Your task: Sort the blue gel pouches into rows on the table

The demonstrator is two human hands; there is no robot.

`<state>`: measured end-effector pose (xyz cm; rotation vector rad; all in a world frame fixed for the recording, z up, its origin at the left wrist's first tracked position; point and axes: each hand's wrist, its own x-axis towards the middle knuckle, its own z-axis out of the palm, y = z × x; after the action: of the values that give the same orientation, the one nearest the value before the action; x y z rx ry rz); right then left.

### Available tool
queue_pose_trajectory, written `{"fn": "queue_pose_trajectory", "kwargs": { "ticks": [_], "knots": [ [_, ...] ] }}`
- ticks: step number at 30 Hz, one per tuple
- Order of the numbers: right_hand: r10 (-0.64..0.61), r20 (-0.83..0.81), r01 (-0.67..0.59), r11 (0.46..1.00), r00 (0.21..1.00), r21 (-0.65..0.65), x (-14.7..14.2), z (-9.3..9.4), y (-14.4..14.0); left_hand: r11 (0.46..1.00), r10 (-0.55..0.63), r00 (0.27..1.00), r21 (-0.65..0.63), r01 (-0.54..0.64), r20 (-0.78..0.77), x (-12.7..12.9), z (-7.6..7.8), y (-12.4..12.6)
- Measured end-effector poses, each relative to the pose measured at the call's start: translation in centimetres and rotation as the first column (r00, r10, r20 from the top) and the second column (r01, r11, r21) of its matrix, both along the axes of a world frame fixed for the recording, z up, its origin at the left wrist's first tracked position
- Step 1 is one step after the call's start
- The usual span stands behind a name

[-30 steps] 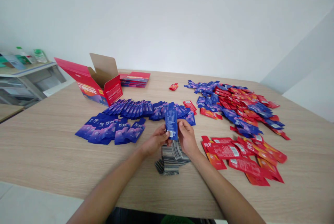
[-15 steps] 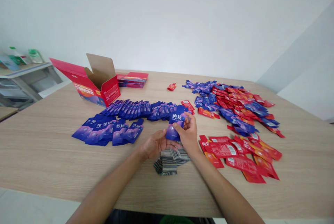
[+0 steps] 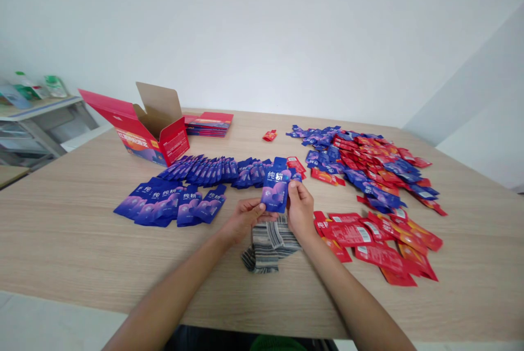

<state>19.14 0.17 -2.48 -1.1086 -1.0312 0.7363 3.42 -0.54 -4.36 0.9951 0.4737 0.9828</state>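
Observation:
A blue sachet (image 3: 275,190) with white lettering and purple round fruit is held upright over the table, its front towards me. My left hand (image 3: 244,220) is closed on its lower left corner, thumb in front. My right hand (image 3: 301,210) is closed at its right edge, the fingers curled. Just above the right fingers another bit of blue packaging (image 3: 295,177) shows; whether it is held too I cannot tell. Under my hands lies a striped grey cloth (image 3: 266,250). Left of them are a fanned row of blue sachets (image 3: 213,171) and a looser overlapping group of blue sachets (image 3: 155,203).
An open red carton (image 3: 174,141) stands at the back left beside a stack of flat red boxes (image 3: 210,123). On the right lie a mixed heap of red and blue sachets (image 3: 364,162) and a nearer pile of red sachets (image 3: 380,244). One small red sachet (image 3: 269,135) lies far back.
The blue sachet has been raised slightly and turned more squarely to me. My left hand has come from below it to a pinch on its lower corner; my right thumb has left its front.

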Motion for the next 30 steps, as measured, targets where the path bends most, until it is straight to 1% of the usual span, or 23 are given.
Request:
{"fn": "queue_pose_trajectory", "kwargs": {
  "ticks": [2, 3, 5, 9, 11, 19, 30],
  "knots": [
    [0.022, -0.12, -0.025, 0.999, 0.992, -0.022, -0.1, -0.1, 0.2, 1.0, 0.011, 1.0, -0.006, -0.011, 0.006, 0.0, 0.1, 0.0],
    [0.027, -0.153, -0.031, 0.999, 0.988, -0.025, -0.1, -0.1, 0.2, 1.0, 0.014, 1.0, -0.008, -0.014, 0.012, 0.0, 0.2, 0.1],
    [0.043, -0.109, -0.045, 0.999, 0.993, -0.016, -0.1, 0.0, 0.1, 1.0, 0.023, 0.999, -0.006, -0.022, 0.028, 0.0, 0.2, 0.1],
    [0.043, 0.141, -0.045, 0.999, 0.989, 0.017, -0.1, 0.5, -0.5, 0.999, 0.053, 0.998, -0.003, -0.053, 0.046, 0.1, 0.2, 0.2],
    [0.041, 0.2, -0.044, 0.999, 0.979, 0.011, -0.1, 0.6, -0.7, 0.998, 0.057, 0.997, -0.003, -0.057, 0.045, 0.1, 0.3, 0.2],
    [0.023, 0.217, -0.026, 1.0, 0.976, 0.013, -0.3, 0.6, -0.8, 0.998, 0.061, 0.997, -0.013, -0.06, 0.05, 0.0, 0.3, 0.3],
    [0.021, 0.199, -0.024, 1.0, 0.98, 0.011, -0.3, 0.4, -0.7, 0.998, 0.056, 0.998, 0.0, -0.056, 0.042, -0.2, 0.2, 0.4]
  ]
}}
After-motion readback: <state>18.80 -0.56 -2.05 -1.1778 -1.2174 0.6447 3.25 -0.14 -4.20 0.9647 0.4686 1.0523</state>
